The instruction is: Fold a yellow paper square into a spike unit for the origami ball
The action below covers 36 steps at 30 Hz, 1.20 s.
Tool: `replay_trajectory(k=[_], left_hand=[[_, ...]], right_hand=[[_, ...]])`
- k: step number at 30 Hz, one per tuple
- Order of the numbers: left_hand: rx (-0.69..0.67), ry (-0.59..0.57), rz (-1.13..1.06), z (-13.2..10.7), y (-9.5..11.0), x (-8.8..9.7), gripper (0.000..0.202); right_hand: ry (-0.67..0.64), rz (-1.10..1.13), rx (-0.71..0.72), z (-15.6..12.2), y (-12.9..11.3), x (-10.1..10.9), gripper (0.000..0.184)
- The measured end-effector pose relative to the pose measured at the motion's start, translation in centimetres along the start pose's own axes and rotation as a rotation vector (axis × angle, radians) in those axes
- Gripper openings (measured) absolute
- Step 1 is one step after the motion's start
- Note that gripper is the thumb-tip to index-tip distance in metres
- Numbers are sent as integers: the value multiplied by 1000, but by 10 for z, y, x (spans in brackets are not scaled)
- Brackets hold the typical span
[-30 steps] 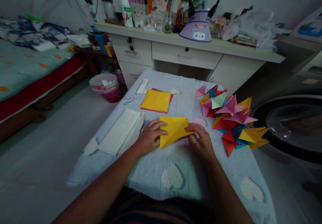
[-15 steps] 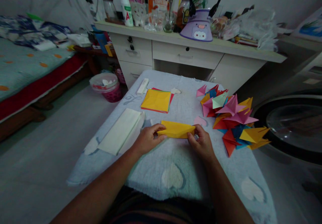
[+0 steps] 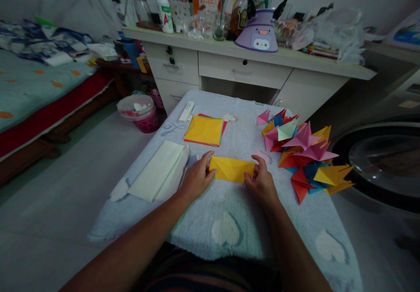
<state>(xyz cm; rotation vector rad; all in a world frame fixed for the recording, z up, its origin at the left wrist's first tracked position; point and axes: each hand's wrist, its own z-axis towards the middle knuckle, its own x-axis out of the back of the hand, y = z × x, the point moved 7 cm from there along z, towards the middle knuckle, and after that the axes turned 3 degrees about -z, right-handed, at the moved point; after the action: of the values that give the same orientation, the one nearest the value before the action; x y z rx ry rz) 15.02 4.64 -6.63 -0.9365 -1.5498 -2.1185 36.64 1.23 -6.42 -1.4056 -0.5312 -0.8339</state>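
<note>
A yellow paper (image 3: 232, 169), folded into a narrow rectangle, lies flat on the pale blue towel-covered table (image 3: 229, 222). My left hand (image 3: 196, 179) pinches its left end with thumb and fingers. My right hand (image 3: 261, 182) pinches its right end the same way. Both hands rest on the cloth. A square stack of coloured paper (image 3: 204, 130), yellow on top, lies just beyond the folded piece.
A heap of folded pointed paper pieces (image 3: 303, 152) in several colours lies at the right. A white folded sheet (image 3: 159, 170) and a small white box (image 3: 186, 112) lie at the left. A cluttered desk (image 3: 243, 60), a pink bin (image 3: 139, 112) and a bed (image 3: 39, 91) stand beyond.
The yellow paper went from a wider pointed shape to a narrow flat rectangle. Both hands moved to its two ends and pressed it down on the cloth.
</note>
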Motion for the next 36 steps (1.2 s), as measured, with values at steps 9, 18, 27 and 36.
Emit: replay_trajectory(k=[9,18,27,36], left_hand=[[-168,20,246,-1,11,-5,34],[-375,-38,313,-6,20,-18,28],[-439,-302,339,-10,23,-39,35],[-460,-339,355,-14,26,-39,35]], right_hand=[[-21,-95,-30,1,1,-5,62],[-16,-155,-21,1,1,-8,67],[-18,-197,-3,1,2,-10,70],[241,-163,182,-2,-7,3,58]])
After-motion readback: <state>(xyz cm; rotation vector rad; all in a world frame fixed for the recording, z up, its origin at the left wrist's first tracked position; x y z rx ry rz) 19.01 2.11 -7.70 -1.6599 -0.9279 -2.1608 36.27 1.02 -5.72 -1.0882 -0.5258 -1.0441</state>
